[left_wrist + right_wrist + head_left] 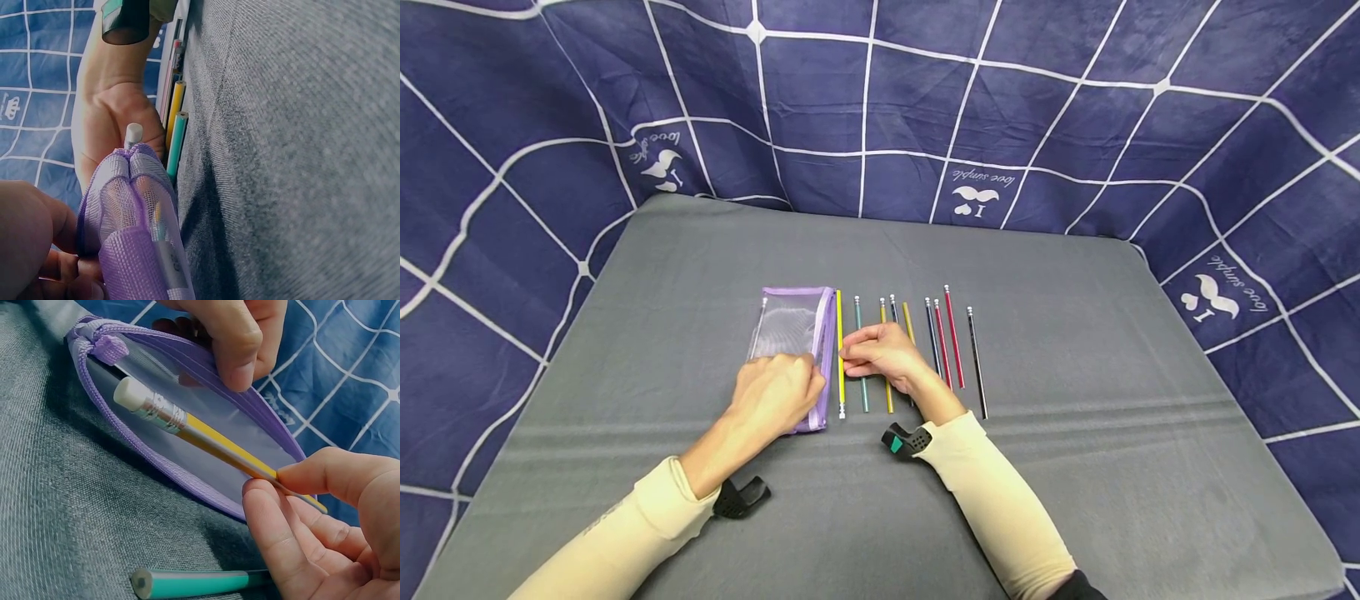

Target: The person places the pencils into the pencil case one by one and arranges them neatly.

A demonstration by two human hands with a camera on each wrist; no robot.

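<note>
A purple mesh pencil case (790, 321) lies on the grey surface, its zipped side facing right. My left hand (778, 387) grips the upper edge of its opening, and the right wrist view shows the mouth of the case (187, 490) spread apart. Between thumb and fingers, my right hand (883, 354) pinches a yellow pencil (219, 447) with a white eraser. That pencil lies along the opening, its eraser end over the gap. Through the mesh in the left wrist view, a slim item (159, 219) shows inside, partly hidden.
Right of the case lie a teal pencil (860, 321), yellow ones (909, 321), dark ones (975, 358) and red ones (953, 337), roughly parallel. My right hand covers parts of some. A blue, white-lined cloth (910, 100) hangs behind the grey surface (1075, 333).
</note>
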